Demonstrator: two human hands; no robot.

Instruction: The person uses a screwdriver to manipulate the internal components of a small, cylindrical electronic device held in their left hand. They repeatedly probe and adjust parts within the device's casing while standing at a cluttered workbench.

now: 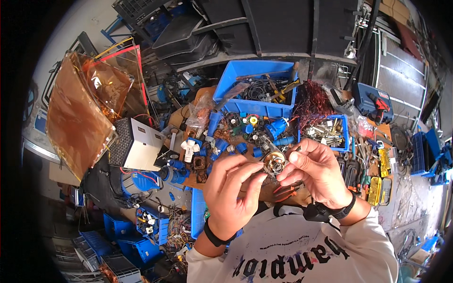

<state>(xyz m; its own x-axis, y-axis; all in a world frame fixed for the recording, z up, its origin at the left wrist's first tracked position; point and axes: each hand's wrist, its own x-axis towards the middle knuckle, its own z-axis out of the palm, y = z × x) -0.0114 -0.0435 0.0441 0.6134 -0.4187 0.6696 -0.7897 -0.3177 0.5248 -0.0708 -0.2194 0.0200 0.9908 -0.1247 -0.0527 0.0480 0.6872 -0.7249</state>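
Observation:
Between my two hands, in front of my chest, is a round metal part (274,162) with a shiny rim and a coppery, ringed inside. My left hand (232,193) pinches its left edge, thumb below and fingers above. On the other side my right hand (317,172) grips the right edge, the fingers curled and the thumb near the rim. A small dark bit shows by the right index fingertip; its kind cannot be made out. Red-handled pliers (285,192) lie on the bench just below the part.
Behind my hands, blue plug housings (219,147) crowd the bench. A large blue crate (264,108) of cables and tools stands beyond, with a smaller blue bin (348,134) of metal pieces to its right. Far right are a red drill (380,107) and yellow bit cases (374,191).

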